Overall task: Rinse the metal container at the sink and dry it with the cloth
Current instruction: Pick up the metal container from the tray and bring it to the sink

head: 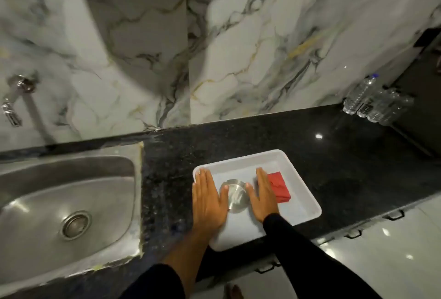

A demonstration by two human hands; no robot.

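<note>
The round metal container [235, 198] lies flat near the middle of the white tray [303, 191], so it has no clear long axis. A folded red cloth [279, 186] lies toward the tray's right edge. The left hand [208, 199] and right hand [263, 197] rest flat with spread fingers on both sides of the container, gripping nothing. The steel sink [47, 193] is at the counter's left end, with bare counter [167, 179] between it and the tray.
</note>
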